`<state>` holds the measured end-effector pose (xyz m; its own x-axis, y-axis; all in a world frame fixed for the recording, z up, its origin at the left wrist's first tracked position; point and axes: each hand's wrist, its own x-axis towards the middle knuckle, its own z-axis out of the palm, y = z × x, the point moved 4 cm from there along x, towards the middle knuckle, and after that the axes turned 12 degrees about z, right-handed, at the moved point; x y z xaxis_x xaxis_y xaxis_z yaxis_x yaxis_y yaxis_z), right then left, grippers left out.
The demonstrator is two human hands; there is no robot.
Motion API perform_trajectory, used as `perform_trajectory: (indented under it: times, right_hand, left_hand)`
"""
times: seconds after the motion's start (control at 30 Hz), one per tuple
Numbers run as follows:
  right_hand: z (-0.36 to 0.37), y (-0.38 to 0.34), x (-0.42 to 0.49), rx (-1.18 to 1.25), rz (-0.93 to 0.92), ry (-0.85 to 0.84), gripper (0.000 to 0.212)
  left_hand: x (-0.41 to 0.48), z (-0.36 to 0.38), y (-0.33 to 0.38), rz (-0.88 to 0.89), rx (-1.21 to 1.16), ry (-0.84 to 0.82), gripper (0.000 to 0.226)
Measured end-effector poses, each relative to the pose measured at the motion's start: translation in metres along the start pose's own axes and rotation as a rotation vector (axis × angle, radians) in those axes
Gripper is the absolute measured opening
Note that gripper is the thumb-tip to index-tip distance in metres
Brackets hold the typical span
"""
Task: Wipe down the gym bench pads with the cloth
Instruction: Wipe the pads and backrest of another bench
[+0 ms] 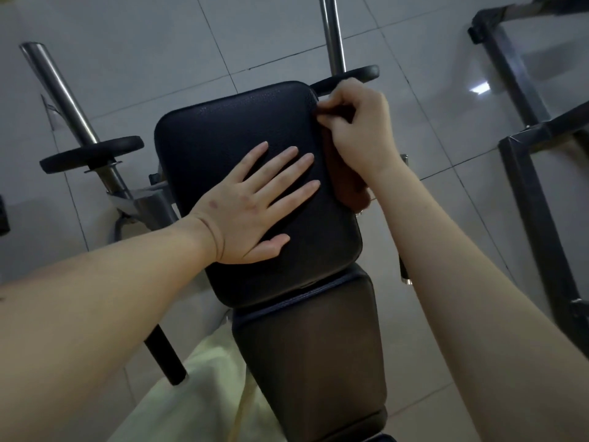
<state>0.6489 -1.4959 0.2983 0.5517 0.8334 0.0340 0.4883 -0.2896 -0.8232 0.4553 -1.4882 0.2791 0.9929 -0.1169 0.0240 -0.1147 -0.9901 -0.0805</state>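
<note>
Right grip [357, 132] is curled round the brown cloth [347, 183] and holds it against the far right edge of the far pad [223, 129]. The cloth hangs down along the right side of that pad, under the wrist. Left grip [242, 212] lies flat on top of the same pad, near its middle. Its fingers are straight and spread apart, and it holds nothing. The far pad is black and bumpy, with round corners. The near pad [309, 346] meets its near end and looks dark brown and smooth. A pale yellow piece of clothing [204, 393] shows at the near left of the near pad. On the left, a shiny bar [54, 87] slants with a black weight plate [92, 153] on it. Another shiny bar [331, 33] and a second black plate [357, 74] sit at the far right corner of the far pad, just behind the right grip. A black metal frame [522, 193] stands well off to the right. The floor [127, 43] is made of big grey tiles.
</note>
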Motion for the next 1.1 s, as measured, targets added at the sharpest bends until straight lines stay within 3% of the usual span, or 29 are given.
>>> perform_trajectory:
  times: [0.4, 0.57, 0.83, 0.9, 1.03, 1.1]
  right_hand:
    - [-0.002, 0.007, -0.030, -0.044, 0.056, 0.001, 0.003]
    - [0.011, -0.017, -0.001, -0.141, 0.115, 0.096, 0.005]
    - [-0.001, -0.056, -0.043, -0.144, 0.429, 0.140, 0.008]
    - [-0.006, -0.072, -0.068, -0.007, 0.612, 0.248, 0.009]
    - [-0.005, -0.117, -0.099, 0.437, 0.916, 0.494, 0.010]
    - [0.007, -0.144, -0.100, 0.564, 0.982, 0.514, 0.014]
  left_hand:
    - [-0.002, 0.001, 0.000, 0.003, -0.014, 0.007, 0.077]
    - [0.000, 0.002, 0.001, 0.008, -0.031, 0.021, 0.077]
    - [-0.001, -0.006, -0.001, 0.012, -0.092, -0.136, 0.075]
    - [0.000, -0.018, -0.009, -0.067, -0.441, -0.038, 0.065]
    - [-0.013, -0.063, -0.023, -0.412, -1.737, 0.217, 0.034]
    - [-0.030, -0.083, -0.033, -0.504, -2.023, 0.259, 0.029]
